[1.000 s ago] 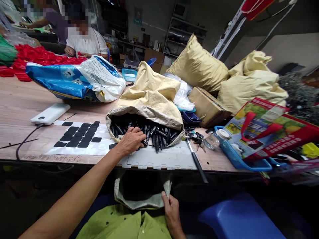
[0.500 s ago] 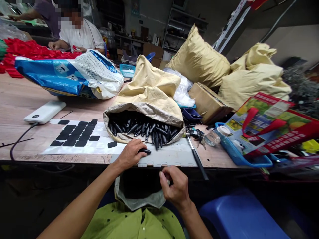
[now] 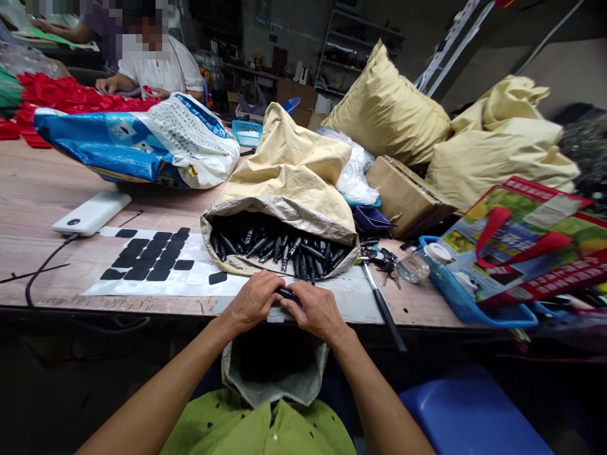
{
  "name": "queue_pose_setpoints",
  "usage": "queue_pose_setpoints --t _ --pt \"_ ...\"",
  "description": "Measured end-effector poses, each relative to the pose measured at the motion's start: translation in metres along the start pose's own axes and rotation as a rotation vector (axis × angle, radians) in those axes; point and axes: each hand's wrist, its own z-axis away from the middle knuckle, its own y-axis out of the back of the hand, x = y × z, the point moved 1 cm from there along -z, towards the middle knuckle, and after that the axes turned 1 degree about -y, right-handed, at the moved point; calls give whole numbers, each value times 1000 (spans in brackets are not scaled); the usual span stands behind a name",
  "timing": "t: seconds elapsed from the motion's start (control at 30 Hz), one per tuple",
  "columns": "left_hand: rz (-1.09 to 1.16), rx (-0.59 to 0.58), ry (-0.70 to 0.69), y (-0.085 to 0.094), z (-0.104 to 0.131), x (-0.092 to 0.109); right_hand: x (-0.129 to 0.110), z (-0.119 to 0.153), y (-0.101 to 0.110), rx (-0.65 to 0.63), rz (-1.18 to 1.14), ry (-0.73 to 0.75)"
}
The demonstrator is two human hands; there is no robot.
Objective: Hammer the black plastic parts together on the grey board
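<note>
Between my two hands, at the table's front edge, is a small black cylindrical part (image 3: 286, 292). My left hand (image 3: 256, 299) pinches its left end, and my right hand (image 3: 317, 308) has its fingers closed round the right end. Just behind them lies a cream cloth sack (image 3: 289, 180), its mouth facing me, with several similar black pieces (image 3: 258, 245) inside. Below my hands an open grey-lined bag (image 3: 275, 398) rests in my lap; its inside is dark.
Black rounded patches (image 3: 154, 256) lie on a white sheet at left, near a white power bank (image 3: 91, 213). A black-handled tool (image 3: 386, 309) overhangs the edge at right, beside keys and a blue basket (image 3: 493, 316). Across the table sits a person in white (image 3: 164, 66).
My right hand has moved up and left from above the lap bag to meet my left hand, and now grips the black part too. The whole view has shifted slightly.
</note>
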Motion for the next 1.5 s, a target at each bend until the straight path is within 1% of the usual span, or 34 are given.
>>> queue_pose_setpoints --t 0.17,0.3,0.4,0.5,0.57,0.63,0.8,0.9,0.97,1.1,1.17,1.33,1.5 --pt "-82 11 -15 -1 1 2 -1 -6 -6 -10 1 -5" --pt "-109 47 -24 0 3 6 -1 -8 -10 22 -90 -12" --pt "-90 51 -28 1 5 8 2 -7 -9 31 -179 12" --pt "-13 44 -56 2 5 7 5 -6 -7 34 -227 41" --pt "42 42 -72 1 4 6 6 -6 -7 37 -223 42" --pt "49 44 -72 0 3 5 5 -7 -9 51 -191 32" --pt "-95 116 -57 -2 4 9 -2 -8 -18 144 -84 -56" --pt "-130 140 -68 -1 7 11 -6 -8 -21 169 -81 -60" --pt "-104 160 -73 0 8 10 -6 -7 -20 173 -126 -52" --pt "17 231 -73 1 7 6 -4 -7 -16 173 -316 -63" --pt "40 247 -63 1 6 5 -4 -7 -15 198 -358 -80" --pt "1 279 -51 3 4 7 -5 -3 -19 304 -303 -101" --pt "-43 258 -55 3 4 8 -3 -4 -26 324 -240 -64"
